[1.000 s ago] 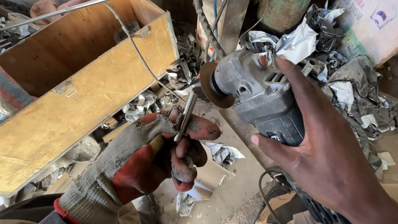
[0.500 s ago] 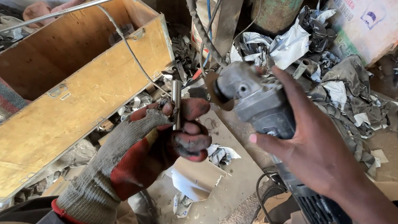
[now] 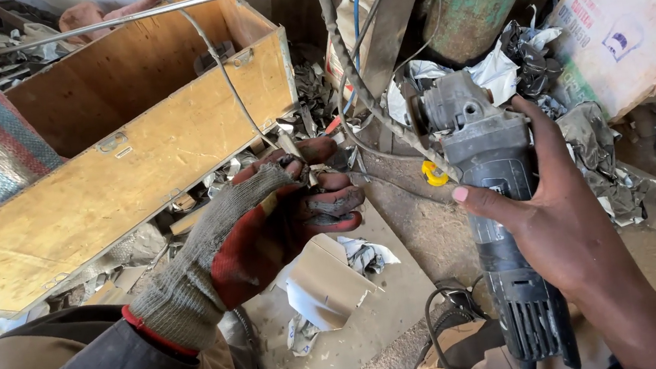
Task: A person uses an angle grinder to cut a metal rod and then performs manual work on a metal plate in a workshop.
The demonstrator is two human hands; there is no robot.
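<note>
Angle grinder (image 3: pixel 489 190) gripped in bare right hand (image 3: pixel 553 215); gloved left hand (image 3: pixel 282 219) clenched on small metal piece (image 3: pixel 290 149).

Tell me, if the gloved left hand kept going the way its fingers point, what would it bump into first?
Most likely the angle grinder held in the bare right hand: the left hand points its fingers rightward at the tool's body. Depth is unclear, so it might pass just short.

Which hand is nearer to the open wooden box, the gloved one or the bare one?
Left. The gloved left hand is just in front of the wooden box's front wall, gripping a small metal piece. The bare right hand holds the angle grinder, farther off to the right.
</note>
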